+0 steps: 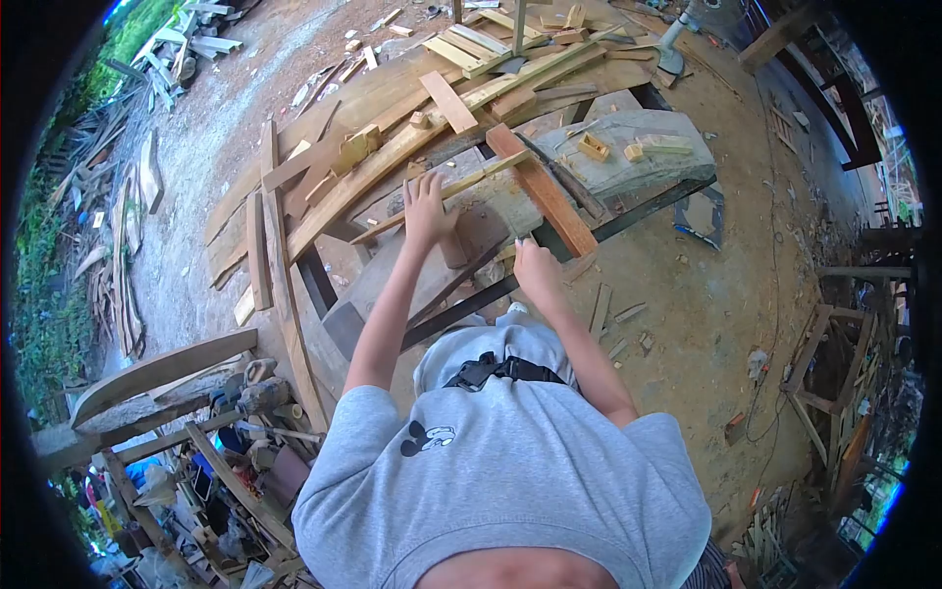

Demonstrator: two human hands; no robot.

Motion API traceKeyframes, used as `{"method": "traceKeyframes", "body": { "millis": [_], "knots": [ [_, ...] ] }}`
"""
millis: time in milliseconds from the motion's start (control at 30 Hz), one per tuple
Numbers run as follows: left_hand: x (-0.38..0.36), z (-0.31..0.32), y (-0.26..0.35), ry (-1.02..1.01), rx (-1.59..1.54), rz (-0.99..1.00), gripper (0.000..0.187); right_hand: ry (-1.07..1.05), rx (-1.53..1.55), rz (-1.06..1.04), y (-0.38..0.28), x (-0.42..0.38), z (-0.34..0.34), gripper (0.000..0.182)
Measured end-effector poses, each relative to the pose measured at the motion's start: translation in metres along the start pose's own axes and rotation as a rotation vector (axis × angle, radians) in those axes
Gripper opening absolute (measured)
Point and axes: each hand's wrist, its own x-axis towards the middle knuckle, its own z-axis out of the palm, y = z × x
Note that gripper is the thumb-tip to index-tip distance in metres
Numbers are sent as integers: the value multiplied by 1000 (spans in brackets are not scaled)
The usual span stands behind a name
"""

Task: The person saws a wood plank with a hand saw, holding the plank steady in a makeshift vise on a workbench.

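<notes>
A long, thin wooden strip (483,175) lies slantwise over the workbench (643,133), its far end reaching a reddish-brown plank (542,191). My left hand (425,211) is across this strip, fingers over the far side and thumb on the near side, holding it down. To the right and closer to my body, my right hand (537,263) is closed with the thumb forward, around a small handle-like thing. A pale tip shows at the thumb; the rest is hidden or too thin to name. A wooden block (453,247) stands below my left hand.
Boards (471,88) and long planks are piled beyond the bench. A small hollow wooden block (594,147) sits on its right part. A standing fan (670,59) is at the back right. Scrap wood and clutter (206,471) fill the lower left.
</notes>
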Motion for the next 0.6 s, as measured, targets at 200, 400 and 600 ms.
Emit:
{"method": "traceKeyframes", "body": {
  "millis": [200,400,600],
  "knots": [
    [47,-9,-11,-500,145,9,17,38,42,18,6,3,0,34],
    [55,-57,33,-458,58,78,24,90,121,97,9,-25,-36,36],
    [19,-32,44,-643,-39,34,33,-40,75,119,28,-47,-34,38]
  ]
}}
